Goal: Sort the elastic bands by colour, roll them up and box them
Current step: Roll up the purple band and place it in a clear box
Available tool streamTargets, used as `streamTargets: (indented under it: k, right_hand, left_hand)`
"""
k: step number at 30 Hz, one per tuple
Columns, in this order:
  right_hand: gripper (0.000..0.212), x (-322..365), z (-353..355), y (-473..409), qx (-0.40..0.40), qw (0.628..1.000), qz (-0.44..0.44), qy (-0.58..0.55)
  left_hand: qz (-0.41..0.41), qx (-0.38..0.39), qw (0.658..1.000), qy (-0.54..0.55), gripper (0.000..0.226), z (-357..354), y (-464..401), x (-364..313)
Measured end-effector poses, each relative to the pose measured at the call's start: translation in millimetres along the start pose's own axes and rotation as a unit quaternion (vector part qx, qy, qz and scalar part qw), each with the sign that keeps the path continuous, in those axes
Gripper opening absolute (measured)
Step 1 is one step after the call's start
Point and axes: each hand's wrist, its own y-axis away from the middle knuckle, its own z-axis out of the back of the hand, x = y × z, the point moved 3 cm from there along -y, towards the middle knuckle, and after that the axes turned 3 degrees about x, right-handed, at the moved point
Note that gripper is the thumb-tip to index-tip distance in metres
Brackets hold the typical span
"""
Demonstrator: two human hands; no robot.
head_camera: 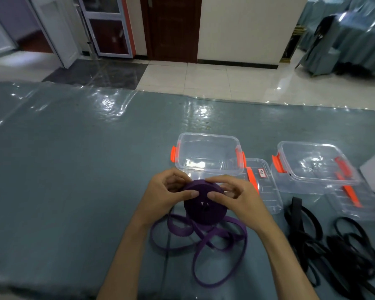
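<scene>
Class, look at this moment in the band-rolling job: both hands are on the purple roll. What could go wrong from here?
1. The purple roll is held only by the left hand and right hand; a slip could let it spring loose.
2. The unrolled purple band lies in crossed loops, so it may knot while being wound.
3. The black bands lie close by and could get dragged in.

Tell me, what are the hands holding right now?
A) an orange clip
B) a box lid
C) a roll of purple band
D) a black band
C: both the left hand and the right hand grip a roll of purple band, with its loose tail looped on the table below; the black bands lie untouched to the right.
</scene>
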Motion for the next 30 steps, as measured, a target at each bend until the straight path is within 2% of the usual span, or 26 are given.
streamTargets:
  k: [4,7,9,12,15,19,21,27,30]
  right_hand:
    - [0.032,-5.8,11.3,4.7,-0.044,0.999,0.012,-0.006]
    - [0.038,-10.5,14.0,8.9,-0.056,0.998,0.005,-0.042]
    - [0.043,-12.4,14.4,8.8,-0.039,0.998,-0.016,-0.05]
    - [0.05,-13.0,16.0,7.0,0.025,0.997,-0.05,-0.056]
    - [0.062,-9.2,18.6,8.1,0.053,0.997,-0.049,-0.038]
    - [0.057,-8.9,22.6,10.5,-0.004,0.997,-0.019,-0.072]
    - [0.058,-11.7,22.8,12.4,-0.026,0.996,-0.017,-0.085]
    - [0.062,-15.8,24.8,13.1,0.023,0.998,-0.056,-0.025]
    - [0.057,-14.9,28.5,13.9,-0.002,0.999,-0.039,-0.028]
  left_hand:
    - [0.033,0.031,0.998,0.044,0.035,-7.7,-1.5,3.3]
    - [0.061,0.052,0.996,0.03,0.035,-5.7,-2.4,2.3]
    - [0.064,0.058,0.996,0.022,0.034,-4.5,-2.7,0.1]
    - [0.064,0.046,0.997,0.003,0.035,-6.5,-4.0,-1.2]
    - [0.064,0.036,0.997,0.017,0.035,-13.1,-6.1,-1.6]
    - [0.058,0.059,0.996,0.042,0.029,-16.4,-6.6,-0.5]
    - [0.062,0.08,0.994,0.037,0.036,-13.7,-5.2,-1.5]
    - [0.063,0.046,0.997,-0.031,0.029,-13.7,-7.9,-0.7]
    - [0.077,0.051,0.996,-0.003,0.03,-17.7,-5.7,6.3]
